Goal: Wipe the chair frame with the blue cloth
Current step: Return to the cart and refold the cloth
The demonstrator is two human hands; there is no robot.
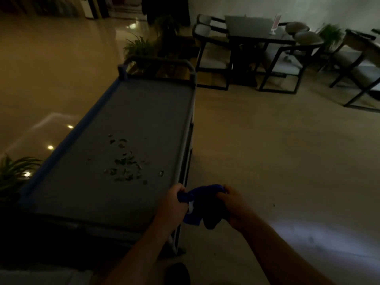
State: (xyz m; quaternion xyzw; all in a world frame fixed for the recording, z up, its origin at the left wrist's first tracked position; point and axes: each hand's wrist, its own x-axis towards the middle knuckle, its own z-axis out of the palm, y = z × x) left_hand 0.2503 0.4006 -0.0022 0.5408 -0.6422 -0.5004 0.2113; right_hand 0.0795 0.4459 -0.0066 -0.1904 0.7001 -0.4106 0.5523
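Observation:
The room is dim. A blue cloth (197, 204) is bunched between both hands low in the middle of the view, beside the near right corner of a cart. My left hand (174, 202) grips its left end and my right hand (232, 204) grips its right end. Dark-framed chairs stand far off at the upper right: one (211, 54) left of a dark table (255, 36), one (287, 64) right of it, and another (362, 75) at the right edge.
A grey service cart (115, 145) with blue rims stretches away on my left, with green leaf scraps (125, 161) scattered on its top. Potted plants stand behind the cart (141, 46) and at the left edge (14, 173). Pale floor lies between me and the chairs.

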